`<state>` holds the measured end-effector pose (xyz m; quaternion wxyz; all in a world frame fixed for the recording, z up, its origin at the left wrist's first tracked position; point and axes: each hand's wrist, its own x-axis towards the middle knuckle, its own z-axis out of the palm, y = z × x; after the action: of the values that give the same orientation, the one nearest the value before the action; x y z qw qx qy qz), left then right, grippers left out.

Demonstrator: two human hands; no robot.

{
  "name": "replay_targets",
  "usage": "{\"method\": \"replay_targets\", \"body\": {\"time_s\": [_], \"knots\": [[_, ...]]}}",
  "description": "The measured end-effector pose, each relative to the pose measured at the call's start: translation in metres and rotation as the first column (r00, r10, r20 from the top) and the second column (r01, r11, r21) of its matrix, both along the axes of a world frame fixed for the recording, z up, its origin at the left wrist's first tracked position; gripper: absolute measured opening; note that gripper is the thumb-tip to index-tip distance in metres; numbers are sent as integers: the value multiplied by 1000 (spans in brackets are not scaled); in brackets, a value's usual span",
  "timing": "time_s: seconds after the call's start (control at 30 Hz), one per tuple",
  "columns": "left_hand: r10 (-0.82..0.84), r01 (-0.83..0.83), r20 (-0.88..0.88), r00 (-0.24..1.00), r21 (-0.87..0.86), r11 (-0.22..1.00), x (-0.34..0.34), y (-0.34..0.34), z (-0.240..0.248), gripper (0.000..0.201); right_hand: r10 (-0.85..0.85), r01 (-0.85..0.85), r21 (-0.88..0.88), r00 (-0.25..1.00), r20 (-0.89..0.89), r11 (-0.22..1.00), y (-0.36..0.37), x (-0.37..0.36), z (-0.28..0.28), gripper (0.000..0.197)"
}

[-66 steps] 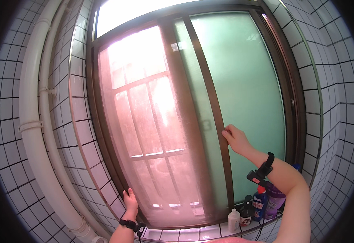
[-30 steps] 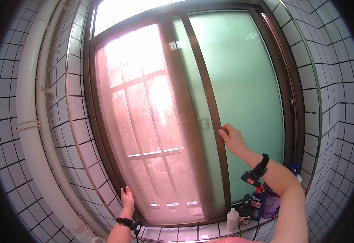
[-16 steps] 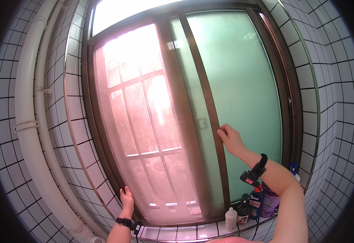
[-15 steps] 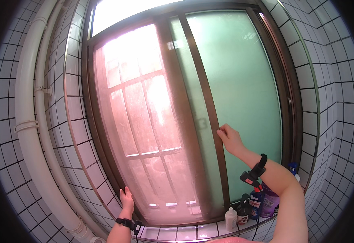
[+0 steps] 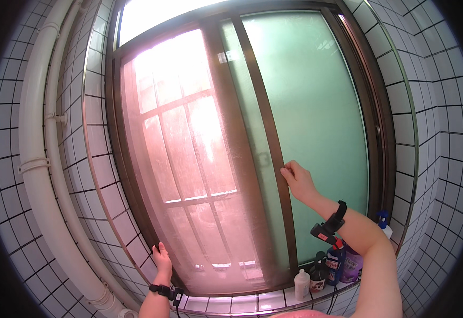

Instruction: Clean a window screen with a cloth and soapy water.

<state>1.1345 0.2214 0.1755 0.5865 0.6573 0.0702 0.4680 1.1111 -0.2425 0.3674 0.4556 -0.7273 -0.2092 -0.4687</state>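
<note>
A sliding window with a green frosted pane point(image 5: 311, 106) fills the middle of the view. My right hand point(image 5: 299, 183) is closed on the brown upright edge of its sash frame point(image 5: 266, 114), fingertips curled against the strip. On the left is a pinkish translucent pane point(image 5: 186, 175), with bars showing through it. My left hand point(image 5: 162, 259) is at the lower left of that pane, beside the brown outer frame point(image 5: 130, 191). Its fingers point up and stand apart, holding nothing; whether they touch the frame I cannot tell. Each wrist wears a black strap with a small device.
A white bottle point(image 5: 302, 285), a dark bottle point(image 5: 319, 273), a blue bottle point(image 5: 334, 265) and a purple pouch point(image 5: 352, 265) stand on the tiled sill point(image 5: 242, 303), close to my right arm. White pipes point(image 5: 35, 132) run down the left wall. White tiles surround the window.
My right hand and the sash edge have shifted slightly left. My left hand has moved a little up and left, its fingers a bit more spread.
</note>
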Motion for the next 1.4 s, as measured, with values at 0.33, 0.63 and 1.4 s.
{"method": "replay_targets", "body": {"time_s": [0.33, 0.63, 1.4], "knots": [[-116, 116, -20, 993, 9, 993, -13, -13, 12, 44, 2, -2, 17, 1000, 0, 1000, -2, -5, 0, 22], [-146, 147, -13, 989, 17, 989, -9, -17, 14, 39, 22, -22, 13, 1000, -7, 1000, -8, 3, 1, 21], [27, -24, -29, 999, 96, 995, 19, -9, -1, 45, -126, 131, -168, 991, 41, 977, 4, -3, 6, 28]]}}
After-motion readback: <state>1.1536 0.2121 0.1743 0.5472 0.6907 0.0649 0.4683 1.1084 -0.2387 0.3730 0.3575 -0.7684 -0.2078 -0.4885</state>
